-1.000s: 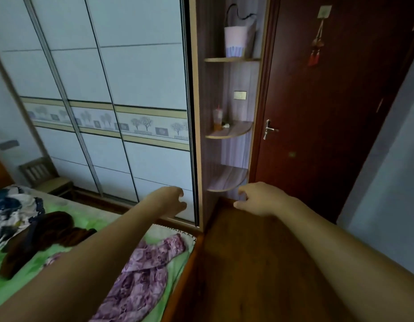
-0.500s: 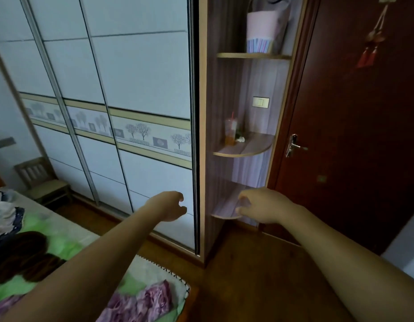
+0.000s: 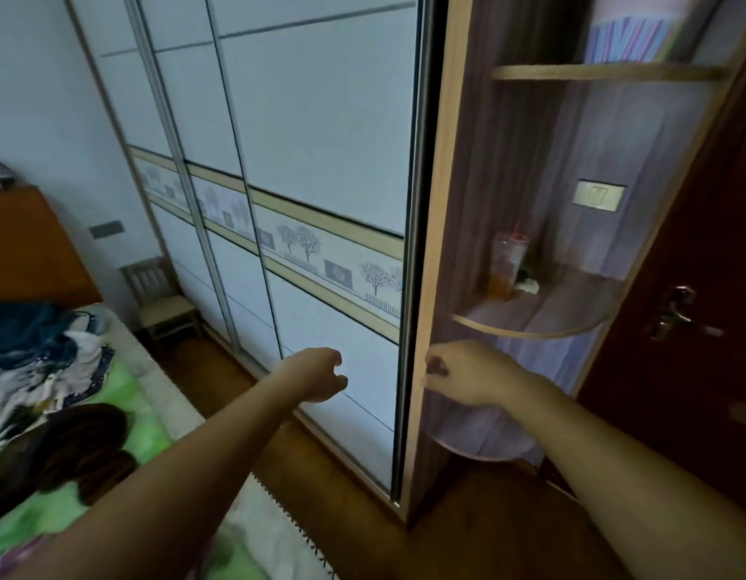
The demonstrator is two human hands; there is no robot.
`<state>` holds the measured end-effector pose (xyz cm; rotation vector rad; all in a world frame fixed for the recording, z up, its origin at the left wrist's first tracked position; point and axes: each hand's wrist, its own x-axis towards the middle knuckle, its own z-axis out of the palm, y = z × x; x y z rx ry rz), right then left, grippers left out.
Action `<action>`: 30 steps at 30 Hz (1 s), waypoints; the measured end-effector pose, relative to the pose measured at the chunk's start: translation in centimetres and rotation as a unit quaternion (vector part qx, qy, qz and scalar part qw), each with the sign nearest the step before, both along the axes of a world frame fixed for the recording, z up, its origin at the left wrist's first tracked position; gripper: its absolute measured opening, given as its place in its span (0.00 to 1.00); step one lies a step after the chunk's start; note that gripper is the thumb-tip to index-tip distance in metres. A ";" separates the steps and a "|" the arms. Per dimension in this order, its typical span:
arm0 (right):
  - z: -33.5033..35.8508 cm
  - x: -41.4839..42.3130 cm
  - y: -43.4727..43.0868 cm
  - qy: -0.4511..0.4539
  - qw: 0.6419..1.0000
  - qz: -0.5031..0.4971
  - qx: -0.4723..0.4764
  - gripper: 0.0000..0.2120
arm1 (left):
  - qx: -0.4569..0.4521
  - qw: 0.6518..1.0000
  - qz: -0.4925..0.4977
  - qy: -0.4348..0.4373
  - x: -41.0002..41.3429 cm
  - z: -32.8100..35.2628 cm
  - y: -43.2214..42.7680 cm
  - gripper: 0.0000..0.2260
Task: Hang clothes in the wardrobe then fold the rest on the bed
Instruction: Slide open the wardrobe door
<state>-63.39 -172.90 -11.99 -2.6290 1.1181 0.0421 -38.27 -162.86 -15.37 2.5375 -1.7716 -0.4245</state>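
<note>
Head view of a bedroom corner. Wardrobe (image 3: 321, 140): white sliding doors with a band of printed trees, filling the field from 10 to 12 o'clock; the nearest door stands closed against the wooden upright (image 3: 440, 228). Left hand (image 3: 317, 374): at centre, raised before the lower panel of that door, thumb and fingers loosely curved and apart, holding nothing; whether it touches the panel cannot be told. Right hand (image 3: 467, 372): at 3 o'clock of the left hand, knuckles up, fingers curled at the front edge of the upright; whether they grip it cannot be told. Corner shelves (image 3: 530, 330): at 2 o'clock, bearing a plastic cup (image 3: 507, 265) on the middle tier and a striped bag (image 3: 631, 31) on the top one, with a wall switch (image 3: 598, 195) between the two tiers. Room door (image 3: 718, 244): dark red, at 3 o'clock, with a metal handle (image 3: 677, 316). Bed (image 3: 153, 429): green sheet, at 8 o'clock. Clothes, lying on the bed: a blue and white heap (image 3: 36, 362) at 9 o'clock and a dark brown garment (image 3: 61, 450) just at its 6 o'clock. Chair (image 3: 164, 299): between bed and wardrobe, at 9 o'clock
</note>
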 end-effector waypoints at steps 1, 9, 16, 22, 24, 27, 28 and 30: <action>-0.3 1.2 -1.6 0.000 1.000 0.017 0.000 0.24 | 0.001 1.000 0.020 0.003 1.1 -0.5 -0.8 0.23; -1.5 11.7 -11.9 0.029 0.986 0.167 -0.002 0.27 | -0.001 0.983 0.184 0.019 7.0 -2.1 -5.0 0.11; -1.4 18.9 -16.0 0.048 0.962 0.268 -0.013 0.26 | 0.006 0.959 0.284 0.013 8.7 -1.9 -5.2 0.18; -1.3 25.0 -16.9 0.033 0.944 0.325 -0.045 0.22 | 0.015 0.940 0.340 0.005 11.5 -1.7 -4.3 0.22; -1.3 27.3 -16.9 0.031 0.939 0.340 -0.044 0.23 | 0.020 0.934 0.356 0.006 13.1 -1.7 -3.9 0.22; -1.3 31.4 -16.9 0.037 0.931 0.360 -0.042 0.25 | 0.028 0.928 0.372 0.008 16.3 -1.9 -3.9 0.23; -1.2 32.8 -17.0 0.037 0.929 0.365 -0.047 0.25 | 0.028 0.927 0.373 0.009 17.4 -1.9 -4.0 0.24; -1.2 36.5 -17.2 0.031 0.927 0.369 -0.054 0.24 | 0.031 0.927 0.373 0.006 20.5 -2.1 -4.6 0.24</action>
